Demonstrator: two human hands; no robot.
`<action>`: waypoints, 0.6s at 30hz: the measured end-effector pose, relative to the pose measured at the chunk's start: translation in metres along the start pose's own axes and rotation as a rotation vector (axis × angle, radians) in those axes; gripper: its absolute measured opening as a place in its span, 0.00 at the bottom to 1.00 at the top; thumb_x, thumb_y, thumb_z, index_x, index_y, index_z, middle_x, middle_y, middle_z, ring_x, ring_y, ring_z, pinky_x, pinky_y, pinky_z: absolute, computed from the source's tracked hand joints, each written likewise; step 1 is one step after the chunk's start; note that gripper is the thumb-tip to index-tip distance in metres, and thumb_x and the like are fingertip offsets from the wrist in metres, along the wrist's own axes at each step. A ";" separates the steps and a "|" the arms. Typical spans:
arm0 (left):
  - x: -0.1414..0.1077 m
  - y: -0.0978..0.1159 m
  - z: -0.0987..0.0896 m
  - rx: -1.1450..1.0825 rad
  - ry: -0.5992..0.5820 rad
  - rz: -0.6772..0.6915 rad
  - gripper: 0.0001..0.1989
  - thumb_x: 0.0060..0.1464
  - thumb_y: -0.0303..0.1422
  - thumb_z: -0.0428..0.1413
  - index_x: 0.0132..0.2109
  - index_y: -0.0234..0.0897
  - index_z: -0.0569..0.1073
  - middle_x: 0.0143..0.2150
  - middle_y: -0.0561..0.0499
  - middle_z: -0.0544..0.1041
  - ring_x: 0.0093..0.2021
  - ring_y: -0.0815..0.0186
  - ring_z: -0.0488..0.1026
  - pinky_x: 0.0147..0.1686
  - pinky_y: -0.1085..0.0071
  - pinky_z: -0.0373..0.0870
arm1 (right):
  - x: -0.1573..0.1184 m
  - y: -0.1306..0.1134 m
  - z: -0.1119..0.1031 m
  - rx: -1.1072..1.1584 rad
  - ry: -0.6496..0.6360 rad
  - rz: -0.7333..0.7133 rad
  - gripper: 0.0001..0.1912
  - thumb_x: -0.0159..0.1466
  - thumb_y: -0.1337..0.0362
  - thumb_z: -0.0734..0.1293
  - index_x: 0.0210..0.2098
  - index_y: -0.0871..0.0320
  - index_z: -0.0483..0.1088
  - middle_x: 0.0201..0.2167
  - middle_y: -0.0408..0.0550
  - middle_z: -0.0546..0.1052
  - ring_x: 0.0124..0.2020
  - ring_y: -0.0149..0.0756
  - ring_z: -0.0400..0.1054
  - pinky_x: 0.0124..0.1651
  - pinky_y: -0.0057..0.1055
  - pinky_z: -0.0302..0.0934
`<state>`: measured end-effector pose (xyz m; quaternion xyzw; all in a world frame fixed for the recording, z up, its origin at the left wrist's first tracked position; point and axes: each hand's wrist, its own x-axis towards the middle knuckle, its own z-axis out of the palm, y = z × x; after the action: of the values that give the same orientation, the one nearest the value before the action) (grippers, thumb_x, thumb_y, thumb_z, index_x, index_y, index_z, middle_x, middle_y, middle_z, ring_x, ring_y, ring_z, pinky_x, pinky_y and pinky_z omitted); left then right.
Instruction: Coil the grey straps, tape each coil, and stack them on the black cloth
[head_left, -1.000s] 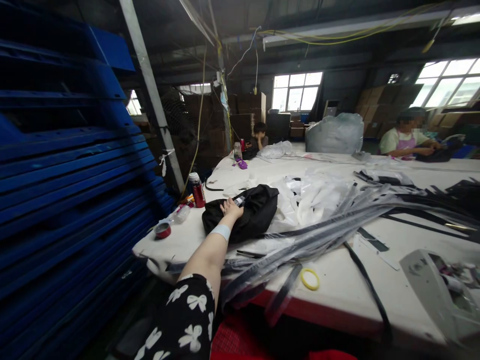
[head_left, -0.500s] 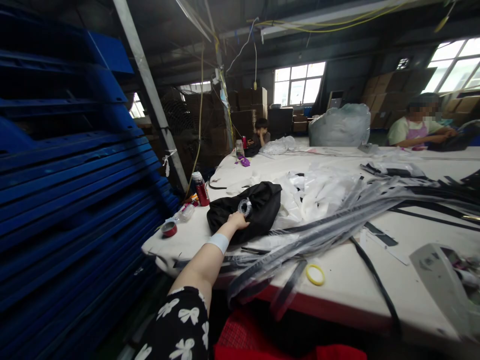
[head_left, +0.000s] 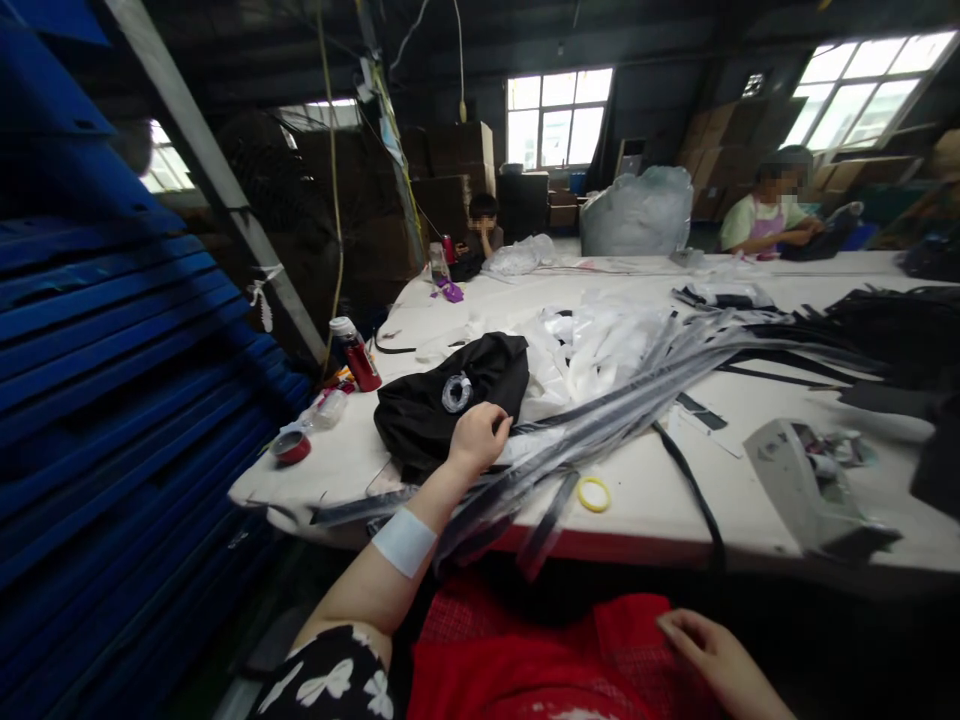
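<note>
My left hand is at the front edge of a bunched black cloth. Its fingers are loosely bent with a gap at the thumb, and nothing shows in them. A clear ring-shaped roll lies on the cloth, apart from the hand. Long dark strips in clear plastic run just right of the hand. Low on the right, my right hand is beside the red apron, fingers bent and slightly apart. Whether its fingertips touch the apron I cannot tell.
A red tape roll and a red bottle stand at the table's left edge. A yellow ring and a grey tape dispenser are on the right. Blue pallets are stacked left. Two people sit across the table.
My left hand has let go of the clear roll, which stays on the black cloth, and has drawn back to the right. My right hand has come into view. The camera has turned right.
</note>
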<state>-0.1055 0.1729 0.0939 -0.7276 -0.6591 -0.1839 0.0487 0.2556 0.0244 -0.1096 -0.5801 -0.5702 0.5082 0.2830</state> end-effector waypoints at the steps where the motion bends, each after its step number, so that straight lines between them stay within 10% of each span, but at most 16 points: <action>1: -0.004 0.011 0.005 -0.018 -0.037 0.050 0.14 0.64 0.40 0.48 0.41 0.38 0.75 0.44 0.46 0.78 0.48 0.61 0.73 0.51 0.68 0.66 | 0.000 -0.004 0.003 -0.002 -0.012 -0.007 0.27 0.53 0.39 0.66 0.28 0.59 0.76 0.28 0.51 0.79 0.33 0.45 0.71 0.40 0.34 0.65; 9: -0.017 0.047 0.054 0.049 -0.298 -0.011 0.13 0.54 0.42 0.60 0.40 0.37 0.76 0.39 0.43 0.79 0.43 0.53 0.76 0.41 0.64 0.69 | -0.012 -0.006 0.013 0.049 -0.007 -0.026 0.22 0.59 0.46 0.65 0.29 0.61 0.74 0.26 0.48 0.76 0.28 0.36 0.66 0.34 0.31 0.58; 18: 0.011 0.051 0.072 0.106 -0.165 0.009 0.20 0.64 0.36 0.48 0.59 0.34 0.66 0.60 0.41 0.70 0.60 0.58 0.66 0.59 0.67 0.59 | -0.019 -0.004 0.013 0.073 0.048 -0.040 0.20 0.58 0.49 0.64 0.28 0.61 0.72 0.26 0.48 0.75 0.29 0.37 0.67 0.35 0.32 0.59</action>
<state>-0.0404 0.1998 0.0393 -0.7395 -0.6665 -0.0881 0.0338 0.2455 0.0042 -0.1053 -0.5697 -0.5558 0.5091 0.3277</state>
